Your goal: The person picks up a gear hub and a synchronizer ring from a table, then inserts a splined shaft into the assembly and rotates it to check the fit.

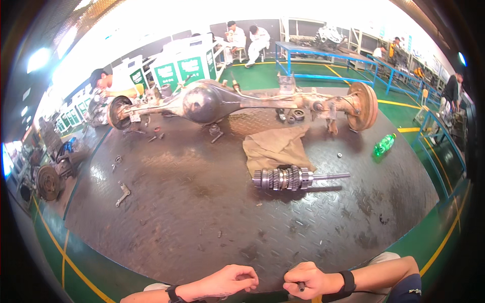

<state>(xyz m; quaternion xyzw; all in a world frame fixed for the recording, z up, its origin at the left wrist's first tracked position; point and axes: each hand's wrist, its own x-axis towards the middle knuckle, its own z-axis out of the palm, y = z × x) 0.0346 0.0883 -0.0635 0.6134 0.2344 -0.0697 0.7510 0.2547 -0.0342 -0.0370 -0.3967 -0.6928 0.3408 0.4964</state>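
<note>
My left hand (231, 281) is just over the near edge of the steel table (166, 227). Its fingers curl loosely, with a gap to the thumb and nothing visible between them. To its right, my right hand (309, 279) is closed around a short, dark metal rod (301, 287), whose end pokes out below the fingers. Farther in, a transmission gear shaft (284, 179) with several gears lies on its side, its thin end pointing right. It rests partly on a brown cloth (273, 146). Neither hand touches the gear shaft.
A rusty axle assembly (207, 102) spans the table's far side. A green plastic bottle (385, 145) lies at the right. A small metal bracket (123, 194) is at the left, and a nut (339, 155) sits near the cloth. A person (108, 83) leans in at the far left.
</note>
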